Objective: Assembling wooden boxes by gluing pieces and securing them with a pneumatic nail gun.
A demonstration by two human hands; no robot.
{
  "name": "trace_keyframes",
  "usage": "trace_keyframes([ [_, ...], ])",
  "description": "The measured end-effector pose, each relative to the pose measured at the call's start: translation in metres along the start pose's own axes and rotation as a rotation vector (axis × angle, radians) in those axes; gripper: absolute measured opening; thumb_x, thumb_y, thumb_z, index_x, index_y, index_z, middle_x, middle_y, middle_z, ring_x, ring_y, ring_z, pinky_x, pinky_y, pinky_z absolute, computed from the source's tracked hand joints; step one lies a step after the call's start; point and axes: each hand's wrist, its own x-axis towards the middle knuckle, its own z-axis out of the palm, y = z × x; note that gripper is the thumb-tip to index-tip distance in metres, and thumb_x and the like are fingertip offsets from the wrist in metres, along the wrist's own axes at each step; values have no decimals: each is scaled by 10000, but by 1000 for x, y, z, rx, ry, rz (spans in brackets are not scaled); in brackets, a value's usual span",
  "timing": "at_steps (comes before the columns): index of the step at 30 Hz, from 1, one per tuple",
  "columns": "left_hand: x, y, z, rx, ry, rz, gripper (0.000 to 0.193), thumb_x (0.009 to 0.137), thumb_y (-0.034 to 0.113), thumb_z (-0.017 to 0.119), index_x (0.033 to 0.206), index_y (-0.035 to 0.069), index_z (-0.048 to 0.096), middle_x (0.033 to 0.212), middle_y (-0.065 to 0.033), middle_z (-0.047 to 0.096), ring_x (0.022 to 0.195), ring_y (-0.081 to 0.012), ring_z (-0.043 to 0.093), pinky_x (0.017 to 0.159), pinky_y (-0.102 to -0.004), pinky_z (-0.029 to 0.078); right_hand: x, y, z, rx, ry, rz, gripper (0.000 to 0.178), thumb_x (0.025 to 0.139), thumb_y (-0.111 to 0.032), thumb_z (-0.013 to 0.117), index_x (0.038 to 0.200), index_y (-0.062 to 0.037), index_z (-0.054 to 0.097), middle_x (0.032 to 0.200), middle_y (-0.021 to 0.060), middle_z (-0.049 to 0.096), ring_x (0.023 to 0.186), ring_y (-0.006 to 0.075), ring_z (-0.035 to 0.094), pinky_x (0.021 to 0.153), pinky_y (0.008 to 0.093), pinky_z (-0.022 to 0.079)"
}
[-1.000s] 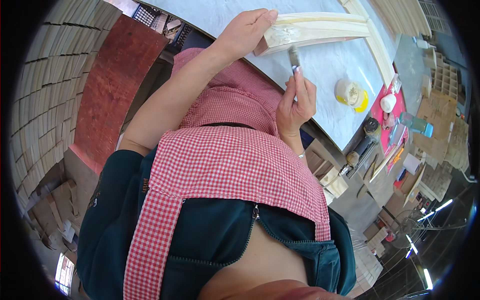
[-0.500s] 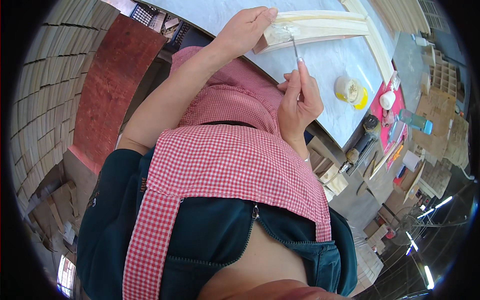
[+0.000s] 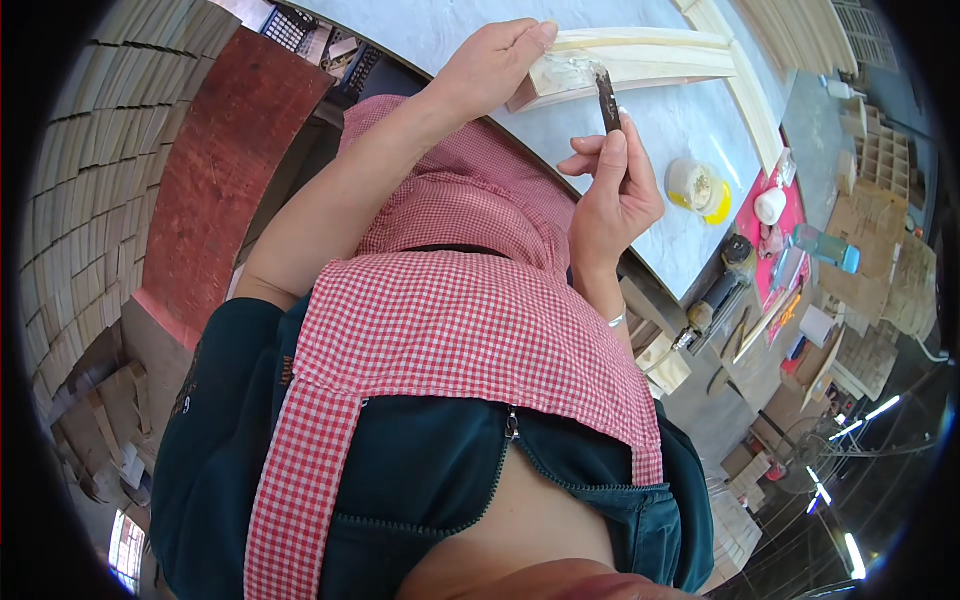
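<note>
Left grip (image 3: 492,68) holds pale wood (image 3: 660,62); right grip (image 3: 612,205) pinches what seems a dark spatula (image 3: 608,104).

Left of the jar (image 3: 682,180), the right hand (image 3: 612,200) partly hides the tool (image 3: 609,105); above the jar, the tabletop (image 3: 690,120) is cropped.

A pale, faintly curved wooden piece (image 3: 665,60) is stretching over the desk (image 3: 690,115), its left end bearing whitish paste (image 3: 572,68). A narrow dark blade (image 3: 608,105) (specked white near its tip) is slanting over the piece's near edge beside the paste.
</note>
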Motion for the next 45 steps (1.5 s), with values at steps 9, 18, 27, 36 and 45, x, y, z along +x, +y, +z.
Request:
trace_keyframes([
  [9,-1,2,1,-44,-23,-31,409,1084,345,458,853,35,591,653,-38,549,574,-131,507,553,-257,436,14,22,-1,-470,-77,-486,288,974,9,618,1250,-15,697,902,101,701,693,140,621,615,246,534],
  [18,1,-3,-1,12,-11,28,407,1089,343,449,859,36,587,652,-43,550,572,-128,515,549,-257,435,15,5,-27,-673,-162,-536,301,901,76,657,1174,-18,741,928,87,692,724,139,601,633,249,514],
  [27,1,-1,0,-3,-16,15,411,1091,347,446,865,34,587,657,-48,554,569,-132,527,545,-259,437,35,-7,-23,-541,-233,-546,315,883,99,651,1163,-11,743,960,98,700,727,143,599,645,245,509],
  [36,0,-2,1,5,5,25,420,1092,352,444,867,29,591,660,-52,558,568,-134,527,546,-257,445,63,-18,-46,-590,-414,-548,324,872,118,640,1151,-8,744,993,109,709,744,149,604,655,239,505],
  [45,1,-1,0,18,0,2,424,1092,356,446,880,27,608,675,-54,566,576,-142,534,541,-251,446,66,-32,-38,-485,-445,-485,289,861,119,639,1097,-1,755,987,100,713,784,145,603,688,234,502],
])
